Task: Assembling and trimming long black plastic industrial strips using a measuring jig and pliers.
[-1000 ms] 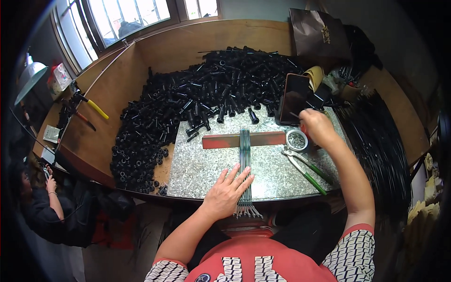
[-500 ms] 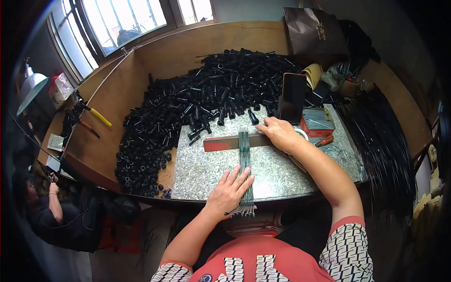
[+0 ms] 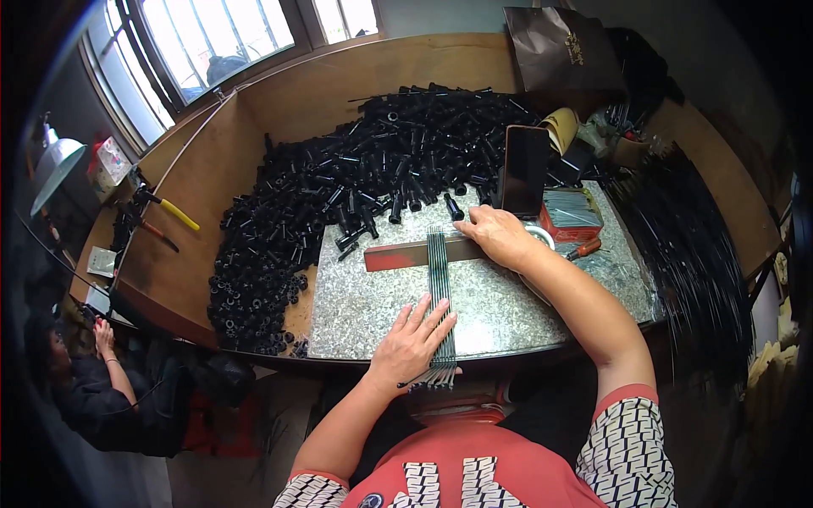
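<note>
A row of thin dark rods point(image 3: 439, 262) lies side by side across a flat brown-and-red bar point(image 3: 394, 256) on the speckled board point(image 3: 356, 313). My left hand point(image 3: 412, 343) has its fingers stretched over the near part of the rods. Its thumb tip shows past them on the right, apparently underneath, so the rods are held between. At the right part of the bar is my right hand point(image 3: 500, 235), fingers bent and pressed together, fingertips near the bar's far edge. What they pinch, if anything, is hidden. Just beyond them lies a black tube point(image 3: 455, 207).
Black tubular parts point(image 3: 381, 152) are heaped behind and left of the board. A phone point(image 3: 525, 172) stands upright near my right hand, beside a red box of thin sticks point(image 3: 572, 213) and an orange-handled tool point(image 3: 584, 249). Long black rods point(image 3: 694, 245) lie right. A person point(image 3: 110, 381) sits left.
Both hands and the rods keep almost the same place. The whole view has shifted slightly. The other person's hand at the left has moved a little.
</note>
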The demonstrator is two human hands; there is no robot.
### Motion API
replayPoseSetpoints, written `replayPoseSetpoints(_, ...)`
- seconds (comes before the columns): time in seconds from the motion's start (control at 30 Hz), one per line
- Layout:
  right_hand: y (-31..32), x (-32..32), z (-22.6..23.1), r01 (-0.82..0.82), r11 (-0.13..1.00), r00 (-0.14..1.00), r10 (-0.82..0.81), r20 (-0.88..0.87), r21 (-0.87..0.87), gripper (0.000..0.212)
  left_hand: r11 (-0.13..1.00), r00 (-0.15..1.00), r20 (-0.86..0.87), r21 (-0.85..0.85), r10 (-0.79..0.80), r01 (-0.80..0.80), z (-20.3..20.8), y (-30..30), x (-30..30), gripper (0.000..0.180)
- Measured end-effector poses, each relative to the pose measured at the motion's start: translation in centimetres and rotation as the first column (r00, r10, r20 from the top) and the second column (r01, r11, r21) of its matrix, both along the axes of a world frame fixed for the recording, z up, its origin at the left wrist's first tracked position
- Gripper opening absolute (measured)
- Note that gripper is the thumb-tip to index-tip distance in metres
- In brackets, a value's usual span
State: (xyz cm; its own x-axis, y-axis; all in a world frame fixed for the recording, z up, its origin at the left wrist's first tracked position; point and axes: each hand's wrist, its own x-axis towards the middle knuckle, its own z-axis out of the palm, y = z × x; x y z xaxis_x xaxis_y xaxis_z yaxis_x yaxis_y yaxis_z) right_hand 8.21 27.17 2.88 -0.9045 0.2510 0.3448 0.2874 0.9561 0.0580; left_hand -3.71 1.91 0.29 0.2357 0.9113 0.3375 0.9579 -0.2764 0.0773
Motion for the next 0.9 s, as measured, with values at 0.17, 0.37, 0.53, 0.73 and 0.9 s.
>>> replayPoseSetpoints(0.17, 0.27, -0.14, 0.08, -0.021, 0.998, 0.998, 0.018, -0.063, -0.051, 0.024, 1.0, 1.0, 0.009, 0.011, -0.01, 0.01, -0.17, 0.01, -0.14, 0.077)
replayPoseSetpoints(0.37, 0.4, 0.12, 0.36, -0.007, 0.995, 1.0, 0.005, -0.017, -0.101, 0.021, 1.0, 0.999, 0.028, 0.013, -0.017, 0.017, 0.11, 0.03, -0.06, 0.079)
replayPoseSetpoints(0.53, 0.23, 0.08, 0.52, -0.01, 0.996, 1.0, 0.009, -0.01, -0.09, 0.021, 1.0, 0.999, 0.05, -0.008, -0.018, 0.018, 0.29, 0.04, 0.09, 0.08)
replayPoseSetpoints(0.73, 0.33, -0.09, 0.51, -0.043, 0.994, 0.998, 0.038, -0.055, -0.102, 0.02, 0.999, 0.998, 0.062, -0.046, -0.006, 0.009, 0.43, 0.02, 0.27, 0.082)
replayPoseSetpoints(0.9, 0.57, -0.67, 0.27, -0.074, 0.996, 0.993, 0.069, -0.092, -0.053, 0.019, 0.998, 0.998, 0.059, -0.056, -0.001, 0.005, 0.43, 0.02, 0.27, 0.083)
